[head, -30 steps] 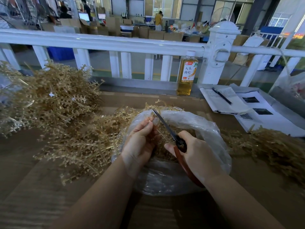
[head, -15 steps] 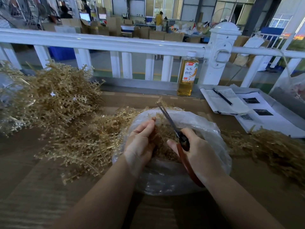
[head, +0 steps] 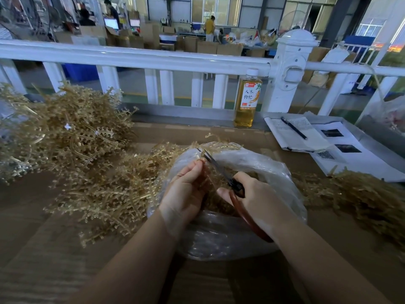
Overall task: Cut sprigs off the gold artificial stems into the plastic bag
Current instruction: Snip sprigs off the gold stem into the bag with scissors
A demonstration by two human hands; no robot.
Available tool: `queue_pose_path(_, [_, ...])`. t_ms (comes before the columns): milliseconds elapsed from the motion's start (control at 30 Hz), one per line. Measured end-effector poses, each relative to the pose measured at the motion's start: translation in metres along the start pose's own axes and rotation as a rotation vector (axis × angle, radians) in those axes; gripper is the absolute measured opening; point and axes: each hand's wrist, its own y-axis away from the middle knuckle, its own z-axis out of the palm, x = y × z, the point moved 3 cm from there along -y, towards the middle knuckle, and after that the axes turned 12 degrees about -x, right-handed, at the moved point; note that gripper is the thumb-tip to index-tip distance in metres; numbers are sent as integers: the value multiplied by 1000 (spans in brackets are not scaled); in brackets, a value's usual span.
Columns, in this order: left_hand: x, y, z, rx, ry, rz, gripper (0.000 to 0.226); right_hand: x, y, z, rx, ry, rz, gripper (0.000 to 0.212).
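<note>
This is a factory or warehouse floor used for hand assembly work. Beyond a white railing lies a large hall with high windows, stacked cardboard boxes, computer screens and workers at distant benches. The near worktop carries bulk heaps of gold stems, a bag of cut sprigs, and paperwork with a pen.

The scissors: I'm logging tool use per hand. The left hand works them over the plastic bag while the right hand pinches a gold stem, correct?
Not quite: the hands are swapped. In the head view the right hand grips the scissors over the plastic bag, and the left hand pinches the gold stem.
</note>
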Motion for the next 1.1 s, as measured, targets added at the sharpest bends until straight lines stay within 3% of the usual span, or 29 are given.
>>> queue_pose_path(100, [0, 0, 0, -22, -8, -7, 11, -2, 0, 3, -22, 60, 16, 33])
queue_pose_path(333, [0, -7, -4, 120, 80, 9, 14, 2, 1, 0, -25, 46, 53, 35])
queue_pose_path(900, [2, -5, -2, 134, 66, -11, 16, 4, 8, 1, 49, 56, -27, 30])
queue_pose_path(1100, [2, -4, -4, 97, 94, 18, 17, 4, 5, 2, 17, 34, 23, 31])
